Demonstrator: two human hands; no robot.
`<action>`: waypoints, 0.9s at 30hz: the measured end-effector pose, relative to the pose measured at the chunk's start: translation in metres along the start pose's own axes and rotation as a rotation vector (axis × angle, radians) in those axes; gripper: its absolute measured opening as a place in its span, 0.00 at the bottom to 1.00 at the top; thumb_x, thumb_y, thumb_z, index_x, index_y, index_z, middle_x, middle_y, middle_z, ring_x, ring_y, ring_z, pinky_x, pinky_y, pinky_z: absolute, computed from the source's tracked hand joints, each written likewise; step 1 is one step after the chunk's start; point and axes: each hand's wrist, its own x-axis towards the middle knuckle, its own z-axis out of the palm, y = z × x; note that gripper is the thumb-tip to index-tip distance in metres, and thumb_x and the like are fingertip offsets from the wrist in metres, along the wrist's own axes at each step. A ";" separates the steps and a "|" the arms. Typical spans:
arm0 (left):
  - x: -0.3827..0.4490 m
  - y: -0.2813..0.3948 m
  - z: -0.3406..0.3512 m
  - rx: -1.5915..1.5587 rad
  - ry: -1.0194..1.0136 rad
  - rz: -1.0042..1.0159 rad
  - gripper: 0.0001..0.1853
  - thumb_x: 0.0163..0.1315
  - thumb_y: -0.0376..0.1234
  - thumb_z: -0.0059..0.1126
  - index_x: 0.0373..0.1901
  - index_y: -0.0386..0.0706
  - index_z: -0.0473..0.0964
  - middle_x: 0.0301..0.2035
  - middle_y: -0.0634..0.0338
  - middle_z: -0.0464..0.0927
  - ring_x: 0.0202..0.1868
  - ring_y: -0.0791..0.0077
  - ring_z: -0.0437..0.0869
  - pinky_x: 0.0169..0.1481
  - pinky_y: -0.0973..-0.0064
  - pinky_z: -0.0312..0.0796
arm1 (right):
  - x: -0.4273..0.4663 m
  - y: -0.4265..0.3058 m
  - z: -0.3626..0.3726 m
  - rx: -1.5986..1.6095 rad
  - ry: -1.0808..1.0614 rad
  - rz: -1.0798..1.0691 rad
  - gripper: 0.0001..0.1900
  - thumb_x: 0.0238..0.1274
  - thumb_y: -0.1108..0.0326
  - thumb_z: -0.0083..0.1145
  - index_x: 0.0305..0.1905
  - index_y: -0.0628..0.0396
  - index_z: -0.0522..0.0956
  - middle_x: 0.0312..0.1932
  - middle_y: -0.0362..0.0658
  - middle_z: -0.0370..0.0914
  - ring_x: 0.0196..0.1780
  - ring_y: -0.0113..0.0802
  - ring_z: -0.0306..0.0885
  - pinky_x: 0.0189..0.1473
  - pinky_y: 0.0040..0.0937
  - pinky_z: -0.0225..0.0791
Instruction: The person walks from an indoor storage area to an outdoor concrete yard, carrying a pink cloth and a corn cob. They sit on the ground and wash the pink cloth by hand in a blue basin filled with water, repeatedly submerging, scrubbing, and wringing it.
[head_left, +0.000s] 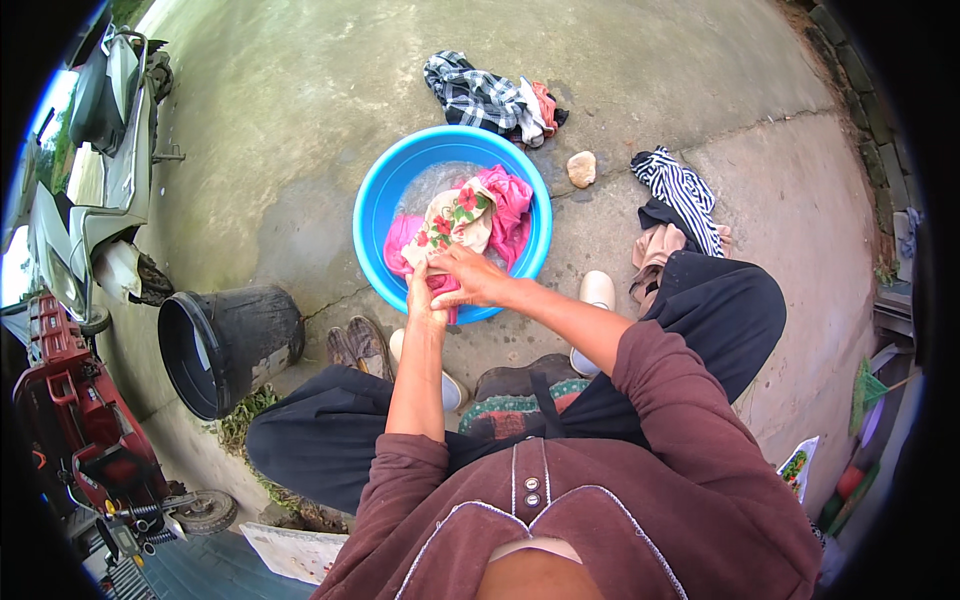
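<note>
A round blue plastic basin (365, 225) stands on the concrete in front of me, with sudsy water in it. Pink cloth (510, 202) and a cream cloth with red flowers (456, 219) lie bunched inside. Over the basin's near edge, my left hand (425, 289) and my right hand (472, 277) meet around a bunched part of the wet pink cloth. The fingers of both hands are closed on it, and the two hands touch each other.
A black-and-white plaid garment pile (480, 94) lies beyond the basin. A stone (581, 169) and striped clothes (679, 195) are to the right. A black bucket (232, 345) lies tipped at left near dark shoes (360, 346); a scooter (112, 180) and red vehicle (90, 420) stand farther left.
</note>
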 end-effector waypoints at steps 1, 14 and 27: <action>-0.004 -0.002 0.002 0.039 -0.012 0.016 0.21 0.71 0.42 0.51 0.60 0.42 0.66 0.50 0.53 0.76 0.51 0.57 0.83 0.51 0.55 0.80 | -0.005 0.002 0.009 0.063 0.080 -0.018 0.35 0.54 0.51 0.69 0.64 0.54 0.70 0.55 0.56 0.71 0.60 0.58 0.70 0.63 0.49 0.63; 0.045 -0.051 -0.038 0.094 -0.206 -0.021 0.26 0.70 0.46 0.42 0.62 0.40 0.70 0.59 0.49 0.76 0.62 0.57 0.77 0.68 0.57 0.69 | 0.013 -0.052 -0.024 0.112 0.173 -0.118 0.12 0.60 0.69 0.51 0.48 0.53 0.76 0.41 0.52 0.78 0.46 0.56 0.77 0.47 0.50 0.71; 0.037 0.016 0.019 0.698 -0.130 0.161 0.26 0.68 0.47 0.45 0.62 0.41 0.71 0.59 0.50 0.76 0.61 0.58 0.77 0.68 0.59 0.68 | 0.018 -0.032 -0.122 0.376 -0.476 0.169 0.16 0.65 0.58 0.63 0.50 0.58 0.80 0.39 0.43 0.82 0.42 0.30 0.81 0.43 0.33 0.74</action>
